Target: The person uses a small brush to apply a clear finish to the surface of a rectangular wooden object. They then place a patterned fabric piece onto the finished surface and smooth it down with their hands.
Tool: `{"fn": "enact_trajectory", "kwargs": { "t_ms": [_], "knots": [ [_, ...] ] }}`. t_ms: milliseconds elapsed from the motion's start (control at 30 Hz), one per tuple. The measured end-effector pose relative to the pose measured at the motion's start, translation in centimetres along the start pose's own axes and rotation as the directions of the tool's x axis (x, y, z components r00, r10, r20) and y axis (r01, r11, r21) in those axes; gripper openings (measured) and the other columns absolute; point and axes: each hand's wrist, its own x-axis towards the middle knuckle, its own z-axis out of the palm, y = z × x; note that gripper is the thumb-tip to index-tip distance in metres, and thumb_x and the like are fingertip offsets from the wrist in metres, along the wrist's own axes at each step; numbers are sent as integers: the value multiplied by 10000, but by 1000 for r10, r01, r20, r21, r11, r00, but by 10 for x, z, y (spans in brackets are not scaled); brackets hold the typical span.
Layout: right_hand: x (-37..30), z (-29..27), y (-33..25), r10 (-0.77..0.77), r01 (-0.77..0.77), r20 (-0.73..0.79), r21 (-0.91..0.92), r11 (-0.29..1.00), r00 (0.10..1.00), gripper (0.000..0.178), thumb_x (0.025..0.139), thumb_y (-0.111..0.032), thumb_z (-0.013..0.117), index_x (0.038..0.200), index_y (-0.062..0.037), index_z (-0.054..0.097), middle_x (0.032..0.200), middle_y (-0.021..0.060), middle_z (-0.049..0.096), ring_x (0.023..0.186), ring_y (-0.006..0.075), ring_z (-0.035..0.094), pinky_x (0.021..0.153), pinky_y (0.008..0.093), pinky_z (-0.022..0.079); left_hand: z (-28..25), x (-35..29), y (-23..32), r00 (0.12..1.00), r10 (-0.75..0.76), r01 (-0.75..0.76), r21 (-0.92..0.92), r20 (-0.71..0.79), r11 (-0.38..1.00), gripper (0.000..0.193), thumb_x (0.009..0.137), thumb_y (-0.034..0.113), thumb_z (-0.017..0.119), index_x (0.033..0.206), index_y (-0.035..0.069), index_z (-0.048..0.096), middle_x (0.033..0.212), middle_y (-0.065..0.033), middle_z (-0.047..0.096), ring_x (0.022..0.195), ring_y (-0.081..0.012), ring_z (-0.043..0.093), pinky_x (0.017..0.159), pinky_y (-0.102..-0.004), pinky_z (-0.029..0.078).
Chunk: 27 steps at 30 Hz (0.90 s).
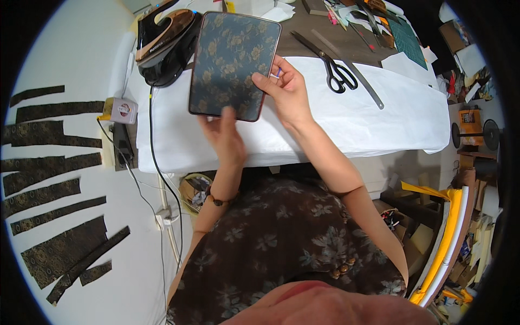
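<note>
A flat rectangular panel (230, 59) with rounded corners and a thin reddish rim is held up over the white-covered table. Its face is dark blue-grey with gold flowers. My right hand (292, 95) grips its right edge, thumb on the face and fingers behind; a small purple-and-white bit shows by these fingers. At the lower edge, my left hand (226, 142) is closed on the panel, slightly blurred, with some fingers hidden behind it. Black-handled scissors (331, 67) and a metal ruler (363, 84) lie to the right of my right hand.
A black-and-copper iron (168, 46) stands left of the panel, its cord (153, 132) hanging down. White cloth (401, 130) covers the table's near part. A green cutting mat (406, 40) lies far right. Dark patterned strips (49, 176) are on the left wall; a bin (195, 189) stands below.
</note>
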Motion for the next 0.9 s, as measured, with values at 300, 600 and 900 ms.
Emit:
{"fn": "enact_trajectory", "kwargs": {
  "t_ms": [300, 600, 900],
  "knots": [
    [0, -9, -22, -12, 64, 180, -283, 957, 984, 480, 949, -3, 665, 1399, 39, 504, 1136, 76, 710, 968, 82, 668, 850, 238, 552, 0, 61, 53, 948, -163, 94, 249, 274, 964, 390, 1006, 108, 622, 1358, 23, 478, 1181, -120, 671, 1069, -162, 644, 941, -302, 516],
    [3, 0, -7, -150, 154, 38, -344, 926, 988, 365, 979, -93, 673, 1308, 42, 592, 977, 33, 728, 733, 9, 606, 651, 172, 504, 15, 43, 49, 979, -137, 101, 226, 150, 969, 372, 965, 104, 692, 1283, 14, 522, 1138, -95, 685, 987, -142, 663, 857, -281, 546],
    [3, 5, -13, -164, 173, 57, -376, 910, 985, 373, 985, -94, 665, 1319, 53, 590, 1002, 48, 729, 777, 26, 629, 678, 188, 523, 19, 42, 54, 986, -126, 106, 180, 106, 978, 423, 934, 77, 725, 1291, 21, 506, 1063, -126, 719, 901, -141, 689, 807, -264, 562]
  ]
}}
